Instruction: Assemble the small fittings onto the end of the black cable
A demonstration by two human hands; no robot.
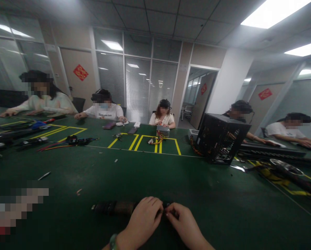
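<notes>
A long, dark, rounded object (119,207) with a brownish middle section lies crosswise on the green table in front of me; its exact kind is unclear. My left hand (147,215) is over its right part, fingers curled and closed around it. Close beside, my right hand (180,219) is closed in a pinch at the object's right end. Whatever lies between those fingertips is too small and dark to make out. The two hands nearly touch at the fingertips and partly hide the object.
A black computer case (220,139) stands at the right. Beyond are yellow tape lines (136,143), a grey box with wires (162,131) and several people. Cables (77,140) lie left; a thin pale stick (44,175) is nearer. The lower left corner is pixelated.
</notes>
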